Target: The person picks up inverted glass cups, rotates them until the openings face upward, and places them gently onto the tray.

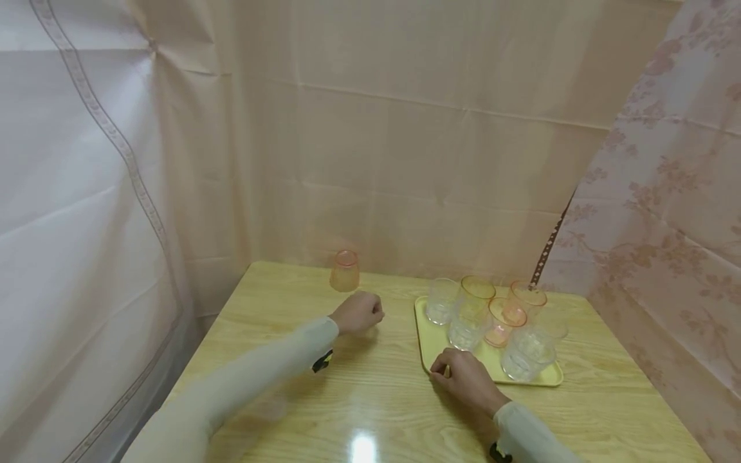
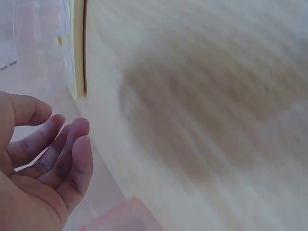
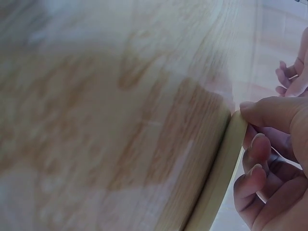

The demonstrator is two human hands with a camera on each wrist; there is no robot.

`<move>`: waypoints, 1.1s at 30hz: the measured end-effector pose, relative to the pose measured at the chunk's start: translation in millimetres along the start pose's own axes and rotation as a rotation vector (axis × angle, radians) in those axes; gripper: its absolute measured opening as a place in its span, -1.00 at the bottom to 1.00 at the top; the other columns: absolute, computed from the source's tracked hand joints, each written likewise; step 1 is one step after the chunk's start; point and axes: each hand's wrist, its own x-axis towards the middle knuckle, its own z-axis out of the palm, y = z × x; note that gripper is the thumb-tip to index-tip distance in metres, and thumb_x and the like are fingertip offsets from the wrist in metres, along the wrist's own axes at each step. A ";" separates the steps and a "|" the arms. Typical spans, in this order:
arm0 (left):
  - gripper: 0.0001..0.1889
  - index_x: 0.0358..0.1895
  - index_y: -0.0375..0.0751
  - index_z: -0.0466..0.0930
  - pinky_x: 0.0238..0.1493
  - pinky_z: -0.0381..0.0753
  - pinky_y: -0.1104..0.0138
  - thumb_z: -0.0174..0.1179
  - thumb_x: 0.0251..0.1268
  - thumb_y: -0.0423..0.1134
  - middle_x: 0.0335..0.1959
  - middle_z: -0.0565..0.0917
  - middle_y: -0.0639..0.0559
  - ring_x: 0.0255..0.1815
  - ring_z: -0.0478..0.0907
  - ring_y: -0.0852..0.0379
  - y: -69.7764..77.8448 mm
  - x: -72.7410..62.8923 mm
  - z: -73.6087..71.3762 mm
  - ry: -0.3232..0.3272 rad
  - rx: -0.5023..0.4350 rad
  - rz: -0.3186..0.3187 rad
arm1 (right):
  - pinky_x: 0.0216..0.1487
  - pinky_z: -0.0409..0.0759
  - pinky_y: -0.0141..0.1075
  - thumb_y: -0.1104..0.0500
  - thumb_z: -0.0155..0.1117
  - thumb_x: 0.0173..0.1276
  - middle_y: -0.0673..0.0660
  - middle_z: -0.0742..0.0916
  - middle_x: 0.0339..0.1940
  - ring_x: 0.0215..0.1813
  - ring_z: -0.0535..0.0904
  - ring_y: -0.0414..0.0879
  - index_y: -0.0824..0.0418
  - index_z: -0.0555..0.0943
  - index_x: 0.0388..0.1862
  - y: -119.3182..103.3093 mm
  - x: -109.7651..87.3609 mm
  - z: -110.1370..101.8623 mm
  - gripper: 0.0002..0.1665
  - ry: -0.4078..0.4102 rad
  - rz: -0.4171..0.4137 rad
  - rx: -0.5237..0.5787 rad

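At the near-left corner of a yellow tray (image 1: 427,337), my right hand (image 1: 463,379) pinches the rim. The right wrist view shows the thumb on top of the tray's edge (image 3: 220,168) and the other fingers curled by its side. Several drinking glasses stand on the tray, among them a pink glass (image 1: 502,325), a yellow-rimmed glass (image 1: 478,290) and a clear glass (image 1: 527,357). My left hand (image 1: 356,313) hovers above the table left of the tray, its fingers loosely curled around nothing. Just behind it, a pinkish-orange glass (image 1: 345,273) stands upside down on the table.
The wooden table (image 1: 347,399) carries the tray on its right half. A beige curtain (image 1: 393,161) hangs along the back edge. More cloth hangs at the left (image 1: 87,193) and a flowered curtain (image 1: 666,244) at the right.
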 end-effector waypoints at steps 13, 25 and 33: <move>-0.89 -0.33 -0.23 0.67 -0.44 0.50 0.31 0.15 0.33 -0.37 -0.52 0.59 0.13 -0.55 0.44 0.23 -35.2 3.2 -31.6 0.181 0.024 -0.036 | -0.42 0.46 -0.39 0.21 0.57 0.20 -0.24 0.62 -0.43 -0.44 0.47 -0.34 0.01 0.76 -0.40 2.3 0.1 2.4 -0.88 -0.024 0.024 0.009; -0.65 0.14 -0.28 0.61 -0.25 0.66 0.08 0.10 0.33 -0.32 0.02 0.67 -0.18 -0.08 0.64 -0.10 -56.4 13.8 -55.7 0.284 0.067 -0.059 | -0.41 0.47 -0.39 0.21 0.56 0.21 -0.25 0.62 -0.43 -0.44 0.45 -0.38 0.01 0.77 -0.39 5.4 0.7 3.5 -0.89 -0.020 0.020 0.016; -0.55 0.10 -0.50 0.57 -0.23 0.69 -0.04 0.22 0.37 -0.14 0.00 0.61 -0.34 -0.11 0.63 -0.24 -69.0 15.1 -63.8 0.312 0.209 -0.181 | -0.38 0.49 -0.38 0.18 0.56 0.24 -0.26 0.62 -0.43 -0.41 0.50 -0.31 0.02 0.77 -0.37 7.6 1.5 4.8 -0.91 -0.025 0.017 0.023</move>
